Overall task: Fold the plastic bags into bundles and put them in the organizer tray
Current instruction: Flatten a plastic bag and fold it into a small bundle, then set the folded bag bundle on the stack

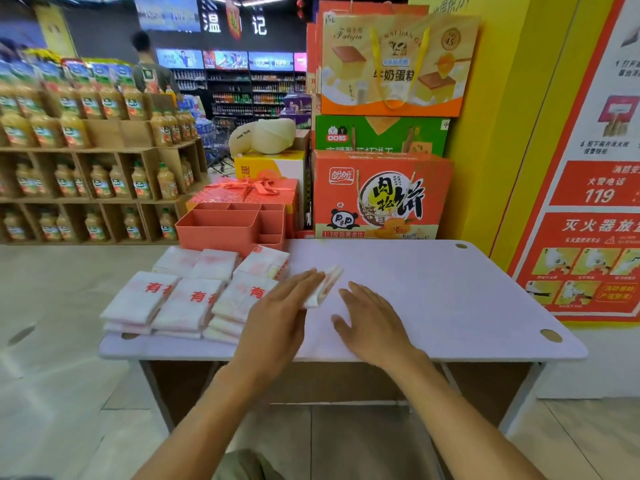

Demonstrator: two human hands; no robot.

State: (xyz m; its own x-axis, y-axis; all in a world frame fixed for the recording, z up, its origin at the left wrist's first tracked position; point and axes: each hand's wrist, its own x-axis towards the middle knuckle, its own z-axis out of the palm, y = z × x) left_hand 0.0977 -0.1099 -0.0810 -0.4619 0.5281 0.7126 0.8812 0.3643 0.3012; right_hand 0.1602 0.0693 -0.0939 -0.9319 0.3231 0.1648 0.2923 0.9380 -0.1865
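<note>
Where shelves (97, 150) (juice) stand left, a table (450, 306) holds bags (194, 296).

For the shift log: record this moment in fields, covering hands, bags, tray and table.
left hand: fingers straight, against a folded bag; thumb hidden, grip unclear
right hand: open, flat above the table, holding nothing
bag stacks: folded, on the table's left part
organizer tray: behind the stacks; visible compartments hold no bags
</note>
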